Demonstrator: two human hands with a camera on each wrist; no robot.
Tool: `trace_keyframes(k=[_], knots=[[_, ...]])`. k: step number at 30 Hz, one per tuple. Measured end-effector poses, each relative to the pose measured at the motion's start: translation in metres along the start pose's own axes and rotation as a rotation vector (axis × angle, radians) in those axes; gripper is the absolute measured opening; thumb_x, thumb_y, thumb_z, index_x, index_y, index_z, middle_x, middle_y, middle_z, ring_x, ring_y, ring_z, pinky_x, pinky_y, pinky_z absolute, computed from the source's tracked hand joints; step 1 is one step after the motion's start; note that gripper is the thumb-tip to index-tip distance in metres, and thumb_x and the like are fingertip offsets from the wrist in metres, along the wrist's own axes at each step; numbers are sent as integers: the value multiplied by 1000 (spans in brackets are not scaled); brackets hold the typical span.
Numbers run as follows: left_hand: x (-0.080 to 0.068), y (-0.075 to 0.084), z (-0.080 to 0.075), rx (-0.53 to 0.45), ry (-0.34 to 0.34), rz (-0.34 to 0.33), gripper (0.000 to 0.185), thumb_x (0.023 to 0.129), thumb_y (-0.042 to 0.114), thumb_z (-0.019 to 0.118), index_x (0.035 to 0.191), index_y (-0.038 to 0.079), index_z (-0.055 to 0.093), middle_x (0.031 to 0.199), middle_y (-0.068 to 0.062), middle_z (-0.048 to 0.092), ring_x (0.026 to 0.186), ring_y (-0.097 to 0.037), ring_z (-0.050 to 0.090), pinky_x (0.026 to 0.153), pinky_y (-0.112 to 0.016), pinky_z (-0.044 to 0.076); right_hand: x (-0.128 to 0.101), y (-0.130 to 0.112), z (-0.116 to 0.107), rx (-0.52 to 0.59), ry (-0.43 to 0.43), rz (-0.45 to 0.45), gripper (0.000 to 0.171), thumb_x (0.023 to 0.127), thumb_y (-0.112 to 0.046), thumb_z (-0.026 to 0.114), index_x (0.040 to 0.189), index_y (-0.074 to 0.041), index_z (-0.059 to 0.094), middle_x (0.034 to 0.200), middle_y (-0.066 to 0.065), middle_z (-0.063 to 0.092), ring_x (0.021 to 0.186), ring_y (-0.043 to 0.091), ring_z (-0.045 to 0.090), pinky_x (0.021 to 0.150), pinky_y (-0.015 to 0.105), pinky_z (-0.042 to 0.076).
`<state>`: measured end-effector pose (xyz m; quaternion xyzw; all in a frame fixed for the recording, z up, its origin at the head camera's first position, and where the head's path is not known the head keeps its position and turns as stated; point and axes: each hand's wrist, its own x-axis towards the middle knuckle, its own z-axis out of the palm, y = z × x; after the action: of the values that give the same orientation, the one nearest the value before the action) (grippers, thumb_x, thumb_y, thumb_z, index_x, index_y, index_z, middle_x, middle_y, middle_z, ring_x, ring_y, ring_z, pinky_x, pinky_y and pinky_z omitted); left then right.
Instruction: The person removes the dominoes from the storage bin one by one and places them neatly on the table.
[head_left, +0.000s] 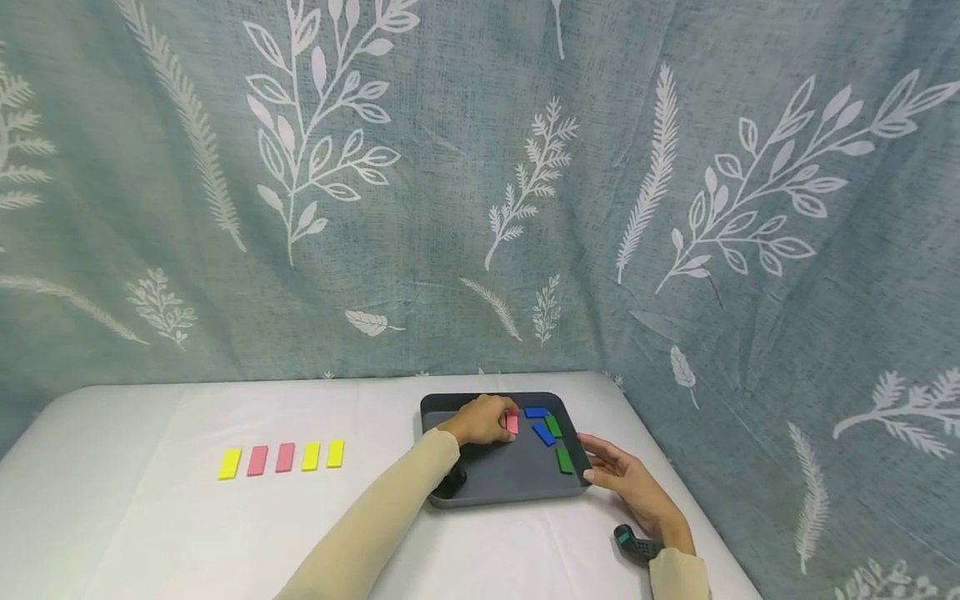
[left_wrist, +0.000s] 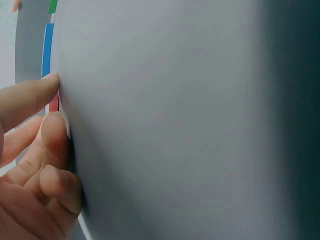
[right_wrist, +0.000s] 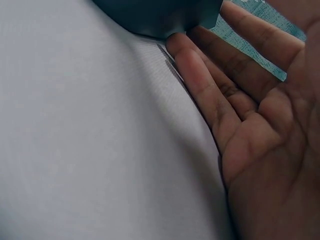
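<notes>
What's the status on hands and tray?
Left hand pinching pink block inside tray. Right hand touching tray's right side. Nothing visibly in the way.

On the desk (head_left: pixel 187 533), a row of five blocks (head_left: pixel 285 457) lies left of a tray (head_left: pixel 517 497). Inside the tray, four blocks (head_left: pixel 543 433) lie toward the right; left of them, the left hand (head_left: pixel 484 419) holds another block (head_left: pixel 512 423). The right hand (head_left: pixel 628 477) touches the tray's right side. Behind hangs a curtain (head_left: pixel 450 208).

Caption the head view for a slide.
Left hand pinching a pink block in a gray tray, right hand touching its side, five blocks lined up outside.
</notes>
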<state>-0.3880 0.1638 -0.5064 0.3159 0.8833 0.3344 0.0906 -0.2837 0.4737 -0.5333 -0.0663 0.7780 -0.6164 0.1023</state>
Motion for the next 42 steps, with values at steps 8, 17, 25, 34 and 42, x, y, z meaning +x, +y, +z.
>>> trace_keyframes(k=[8,17,25,34,42], knots=[[-1,-2,-2,-124,-28,-42,46,89,14,83,129,2,65,77,1,68,57,-11,61,58,-25,50,0,-1,1,10,-3,-7,64,96,-10,73,154,-12,47,152,14,49,127,24,56,101,30,49],[-4,4,0,27,24,-71,50,83,35,89,118,6,68,91,1,66,74,-11,59,73,-30,51,-2,-1,1,8,-7,-5,62,97,-10,72,154,-13,47,151,15,51,125,26,57,101,31,48],[-2,1,2,47,63,-65,45,81,33,91,108,5,68,92,-1,65,75,-13,57,74,-30,51,-2,-2,2,7,-4,-5,63,97,-10,72,154,-12,47,151,15,50,127,26,56,101,30,48],[-8,-3,-7,-13,25,-40,38,84,23,88,112,5,69,83,2,65,71,-11,59,70,-28,50,0,-4,5,-6,1,8,63,97,-12,73,154,-14,47,153,11,49,128,24,55,101,29,47],[-14,-1,-21,-130,67,5,39,81,13,89,113,3,69,90,2,68,81,-9,61,76,-26,52,2,1,0,-37,15,20,66,95,-18,76,155,-14,47,155,11,48,129,23,56,101,27,47]])
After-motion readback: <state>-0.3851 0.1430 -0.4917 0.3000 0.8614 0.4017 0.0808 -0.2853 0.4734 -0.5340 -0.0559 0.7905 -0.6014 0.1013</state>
